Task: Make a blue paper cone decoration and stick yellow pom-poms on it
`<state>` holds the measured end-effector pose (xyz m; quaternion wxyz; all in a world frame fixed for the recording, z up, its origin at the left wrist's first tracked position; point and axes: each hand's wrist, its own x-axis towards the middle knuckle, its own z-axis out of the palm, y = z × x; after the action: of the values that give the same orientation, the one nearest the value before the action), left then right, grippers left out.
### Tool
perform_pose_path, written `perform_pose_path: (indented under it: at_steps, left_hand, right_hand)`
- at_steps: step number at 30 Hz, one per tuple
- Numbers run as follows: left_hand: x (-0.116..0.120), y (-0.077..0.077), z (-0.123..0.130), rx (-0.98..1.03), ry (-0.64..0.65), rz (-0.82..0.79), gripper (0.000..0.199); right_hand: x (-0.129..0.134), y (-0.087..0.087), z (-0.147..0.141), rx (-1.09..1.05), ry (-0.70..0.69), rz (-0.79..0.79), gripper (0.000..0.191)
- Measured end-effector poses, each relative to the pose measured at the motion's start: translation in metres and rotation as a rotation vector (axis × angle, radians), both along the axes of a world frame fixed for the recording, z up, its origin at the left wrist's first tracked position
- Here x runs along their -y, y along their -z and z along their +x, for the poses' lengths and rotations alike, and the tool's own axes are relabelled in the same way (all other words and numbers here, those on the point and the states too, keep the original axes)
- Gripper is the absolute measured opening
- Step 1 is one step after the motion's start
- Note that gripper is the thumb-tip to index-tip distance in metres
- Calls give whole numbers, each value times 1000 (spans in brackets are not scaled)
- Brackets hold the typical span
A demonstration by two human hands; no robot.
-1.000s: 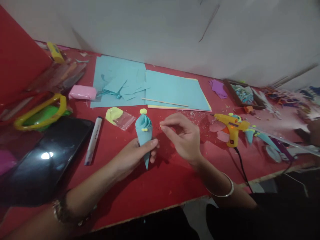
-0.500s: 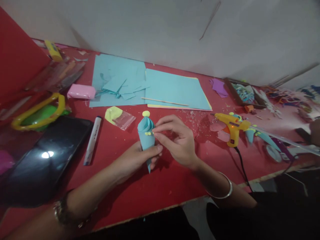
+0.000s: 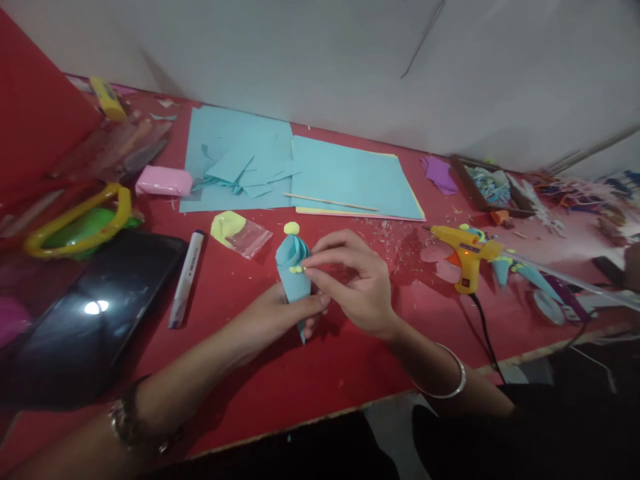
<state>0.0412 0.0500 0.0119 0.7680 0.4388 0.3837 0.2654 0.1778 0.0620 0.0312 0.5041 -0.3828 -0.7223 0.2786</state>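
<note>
A light-blue paper cone (image 3: 297,283) with folded paper petals at its top points down toward me, its tip showing below my left hand (image 3: 285,310). That hand is closed round the cone's lower half, thumb across the front. Small yellow clay balls (image 3: 296,269) sit in a row on the cone just below the petals. My right hand (image 3: 353,280) has thumb and forefinger pinched at the right end of this row, on a tiny yellow ball mostly hidden by the fingertips. A larger yellow clay ball (image 3: 291,228) appears at the cone's top.
Blue paper sheets (image 3: 350,173) and a thin stick (image 3: 330,201) lie behind the hands. An opened bag of yellow clay (image 3: 233,230), a marker (image 3: 187,280) and a phone (image 3: 100,327) are leftward. A yellow glue gun (image 3: 467,257) with its cord stands right.
The cone's lower tip has swung slightly right with my left hand. My right fingertips have moved slightly down and left, closer against the row of yellow balls.
</note>
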Motion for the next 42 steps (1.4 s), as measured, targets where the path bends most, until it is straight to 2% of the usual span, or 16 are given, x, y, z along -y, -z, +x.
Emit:
perform_pose_path:
  at_steps: [4, 9, 11, 22, 34, 39, 42]
  left_hand:
    - [2, 0, 0, -23, -14, -3, 33]
    - [2, 1, 1, 31, -35, -186, 32]
    - [1, 2, 2, 60, -41, -208, 32]
    - [2, 7, 0, -33, -7, -59, 28]
    - [2, 3, 0, -62, 1, -70, 30]
    - [-2, -2, -2, 23, -92, -113, 29]
    - [-8, -8, -8, 98, -201, -171, 28]
  right_hand:
    - [0, 1, 0, 19, 31, -2, 6]
    - [-1, 4, 0, 29, 12, -34, 7]
    - [-2, 6, 0, -2, -7, -58, 8]
    - [-5, 10, -2, -75, -31, -154, 5]
    - [-5, 12, -3, -117, -58, -146, 2]
    - [-6, 10, -3, -239, 29, -179, 7]
    - [-8, 12, 0, -195, 36, -225, 7]
